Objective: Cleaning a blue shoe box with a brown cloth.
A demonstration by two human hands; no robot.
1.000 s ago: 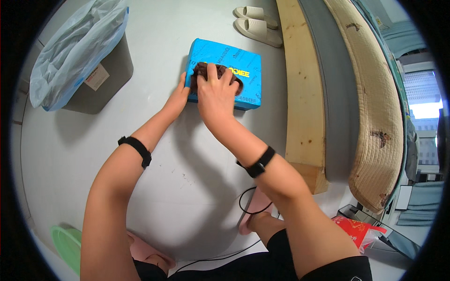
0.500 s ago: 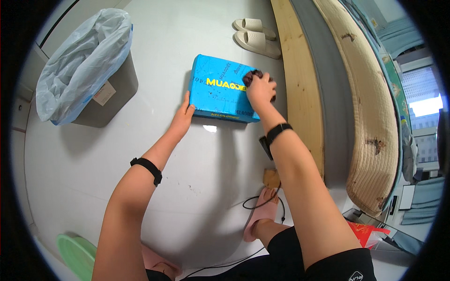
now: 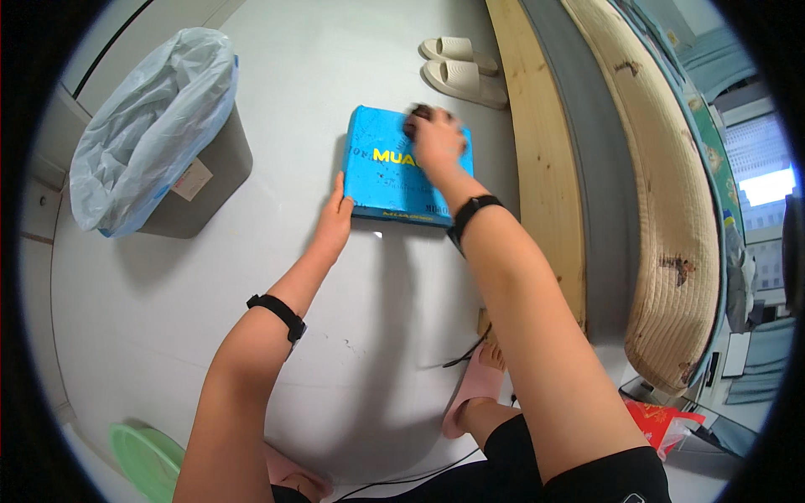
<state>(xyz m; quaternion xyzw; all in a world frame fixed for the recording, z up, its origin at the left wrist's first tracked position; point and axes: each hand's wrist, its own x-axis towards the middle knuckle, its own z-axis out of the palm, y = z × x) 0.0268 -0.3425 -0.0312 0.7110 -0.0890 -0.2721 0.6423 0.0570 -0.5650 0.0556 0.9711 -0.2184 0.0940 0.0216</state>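
Note:
A blue cardboard box (image 3: 390, 180) with yellow lettering and dark marks lies flat on the floor ahead of me. My left hand (image 3: 337, 216) grips its near left corner, fingers along the left side and thumb at the front face. Bunched in my right hand (image 3: 440, 142) is a dark brown cloth (image 3: 417, 120), pressed to the upper middle of the lid. That hand is blurred by motion and hides part of the lettering. Each of my forearms wears a black strap.
A grey bin (image 3: 210, 176) lined with a pale blue bag stands at left. Beige slippers (image 3: 457, 75) lie beside a wooden bed rail (image 3: 545, 168) on the right. A green basin (image 3: 142, 461) sits at lower left. A black cable (image 3: 402, 482) runs by my pink slippers (image 3: 474, 390).
My right hand has moved left across the lid with the brown cloth, from the right edge toward the middle. My left hand stays at the box's corner.

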